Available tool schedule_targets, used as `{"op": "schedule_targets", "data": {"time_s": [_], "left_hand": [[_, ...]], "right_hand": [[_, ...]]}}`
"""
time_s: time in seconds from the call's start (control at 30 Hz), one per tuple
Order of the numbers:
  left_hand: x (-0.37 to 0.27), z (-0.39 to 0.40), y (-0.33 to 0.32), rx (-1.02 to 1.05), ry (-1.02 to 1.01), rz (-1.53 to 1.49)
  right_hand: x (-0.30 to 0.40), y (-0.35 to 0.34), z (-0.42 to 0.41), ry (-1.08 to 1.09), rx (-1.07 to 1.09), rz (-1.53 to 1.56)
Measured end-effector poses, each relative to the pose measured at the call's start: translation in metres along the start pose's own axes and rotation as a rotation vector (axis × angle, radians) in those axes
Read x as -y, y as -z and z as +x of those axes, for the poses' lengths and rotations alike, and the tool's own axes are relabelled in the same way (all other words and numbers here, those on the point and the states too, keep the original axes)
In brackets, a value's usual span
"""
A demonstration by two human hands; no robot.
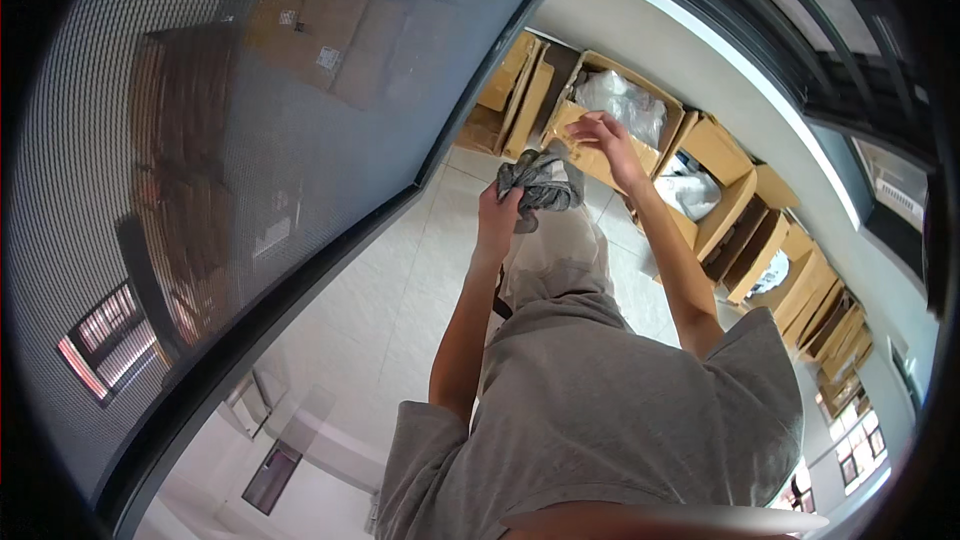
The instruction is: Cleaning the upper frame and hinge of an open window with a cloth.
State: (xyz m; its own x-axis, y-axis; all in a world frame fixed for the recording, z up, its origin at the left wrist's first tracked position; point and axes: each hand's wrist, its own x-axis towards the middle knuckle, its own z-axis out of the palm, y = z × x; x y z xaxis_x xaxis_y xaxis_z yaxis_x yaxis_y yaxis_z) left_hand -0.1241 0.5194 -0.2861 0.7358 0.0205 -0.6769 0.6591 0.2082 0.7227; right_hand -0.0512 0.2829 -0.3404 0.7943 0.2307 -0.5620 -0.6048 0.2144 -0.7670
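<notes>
My left hand (501, 215) is closed on a bunched grey cloth (547, 184), which hangs in folds in front of my legs. To the right and a little higher, my right hand (606, 136) is raised with its fingers loosely bent and apart, holding nothing. In the picture it overlaps an opened cardboard box (643, 151) that has clear plastic packaging (621, 101) inside. A framed mesh screen panel (375, 90) fills the upper left beside my hands.
Several opened cardboard boxes (709, 229) line the wall on the right, some with plastic-wrapped contents. The panel's dark frame edge (330, 259) runs diagonally close to my left arm. A dark window frame (795, 52) stands at the upper right, above the tiled floor (390, 270).
</notes>
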Motion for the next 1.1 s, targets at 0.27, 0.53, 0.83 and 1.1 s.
{"op": "schedule_targets", "data": {"time_s": [0.27, 0.53, 0.83, 1.1], "left_hand": [[-0.004, -0.065, 0.037, 0.17, 0.151, -0.358], [0.023, -0.097, 0.079, 0.408, 0.186, -0.476], [0.033, -0.138, 0.124, 0.322, 0.061, -0.446], [0.047, -0.138, 0.138, 0.168, 0.125, -0.505]], "right_hand": [[-0.087, 0.008, -0.092, -0.308, 0.064, 0.212], [-0.135, -0.052, -0.13, -0.379, 0.023, 0.51], [-0.095, -0.078, -0.189, -0.392, -0.233, 0.353], [-0.11, -0.047, -0.206, -0.198, -0.007, 0.09]]}}
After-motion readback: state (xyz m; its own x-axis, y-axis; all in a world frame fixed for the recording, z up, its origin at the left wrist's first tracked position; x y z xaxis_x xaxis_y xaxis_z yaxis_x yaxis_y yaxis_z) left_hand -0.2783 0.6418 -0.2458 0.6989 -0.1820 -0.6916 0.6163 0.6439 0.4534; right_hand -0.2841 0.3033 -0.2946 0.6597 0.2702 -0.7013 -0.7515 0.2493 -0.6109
